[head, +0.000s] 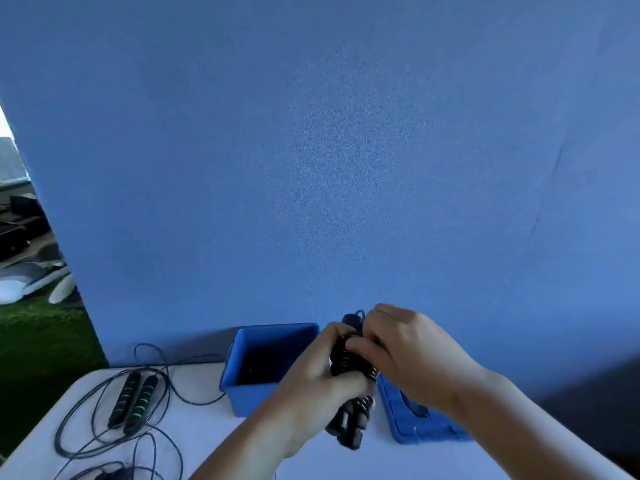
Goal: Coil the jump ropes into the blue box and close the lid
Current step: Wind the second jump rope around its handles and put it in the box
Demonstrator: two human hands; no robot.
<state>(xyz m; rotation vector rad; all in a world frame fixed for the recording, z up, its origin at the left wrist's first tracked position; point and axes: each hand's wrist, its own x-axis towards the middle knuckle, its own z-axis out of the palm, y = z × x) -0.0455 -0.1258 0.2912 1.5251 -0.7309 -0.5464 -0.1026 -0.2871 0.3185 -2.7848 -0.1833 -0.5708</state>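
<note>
Grip of left hand [311, 379] and right hand [410, 355] alike wraps bundled jump rope [349, 427] beside blue box [239, 393].

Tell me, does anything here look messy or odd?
Only the rope lying left on the table: its cord sprawls in loose, overlapping loops. The lid lies right of the open box, not on it.

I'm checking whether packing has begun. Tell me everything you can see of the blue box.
The blue box is a rectangular tub, seemingly plastic, with a rim. It stands upright and lidless on the white table, by the blue wall. Its inside is shadowed, contents unclear. The lid lies on the table to its right. The left hand, gripping a rope, hides its near right corner. A loose cord reaches its left side; contact is unclear.
</note>
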